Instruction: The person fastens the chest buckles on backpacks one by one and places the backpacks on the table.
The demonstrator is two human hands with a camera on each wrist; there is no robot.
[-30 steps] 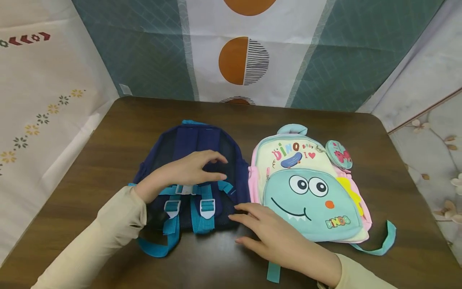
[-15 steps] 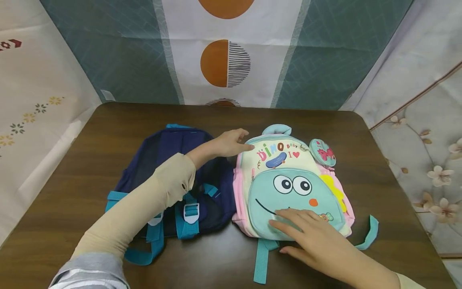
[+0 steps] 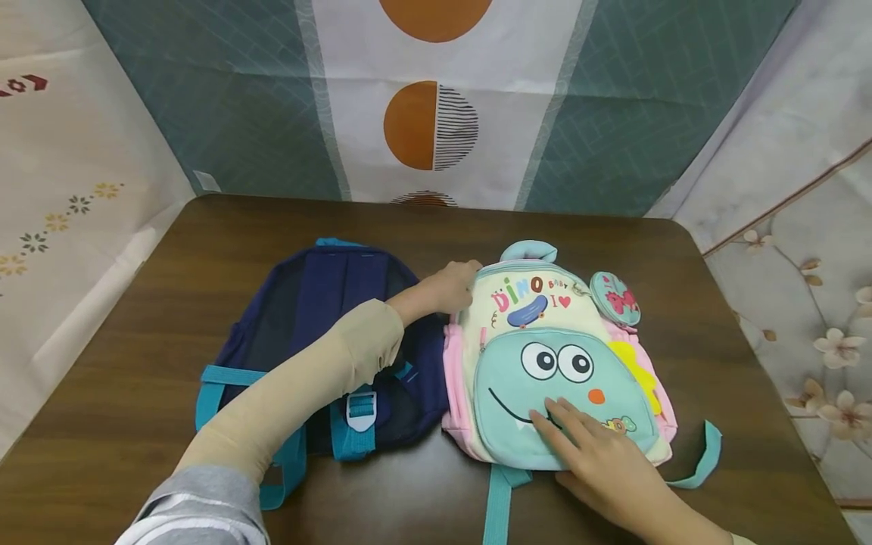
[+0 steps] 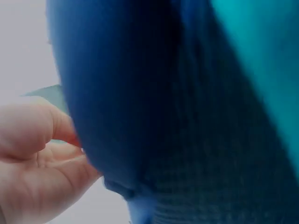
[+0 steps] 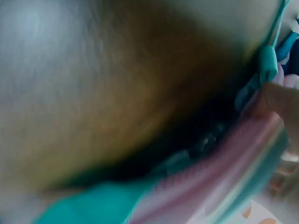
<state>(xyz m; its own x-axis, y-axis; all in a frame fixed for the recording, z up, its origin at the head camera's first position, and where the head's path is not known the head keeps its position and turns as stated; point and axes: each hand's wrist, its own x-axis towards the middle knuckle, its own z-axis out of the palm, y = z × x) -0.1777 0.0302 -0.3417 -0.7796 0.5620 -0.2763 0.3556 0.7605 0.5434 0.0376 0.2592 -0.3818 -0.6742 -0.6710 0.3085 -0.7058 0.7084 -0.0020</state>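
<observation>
A cream, pink and mint dinosaur backpack [image 3: 507, 409] lies face up on the table. My left hand [image 3: 446, 290] grips its upper left edge with curled fingers, the fingertips hidden there. In the left wrist view, the left hand [image 4: 42, 163] shows beside the blurred navy fabric. My right hand [image 3: 606, 462] holds the bottom edge, fingers over the front pocket. The right wrist view has the thumb of that hand [image 5: 280, 109] under the pink lower side. Left of it lies a navy backpack [image 3: 327, 295], straps upward, partly covered by my left forearm.
Both bags rest side by side on a dark wooden table [image 3: 102, 424]. A round mint pouch [image 3: 615, 298] hangs at the dinosaur backpack's upper right. Loose mint straps [image 3: 499, 507] trail from its bottom. Patterned cloths [image 3: 272, 113] stand behind and at the sides.
My left hand has moved right from above the navy backpack to the dinosaur backpack's upper left edge and taken hold. My right hand has moved right onto its bottom edge and grips it.
</observation>
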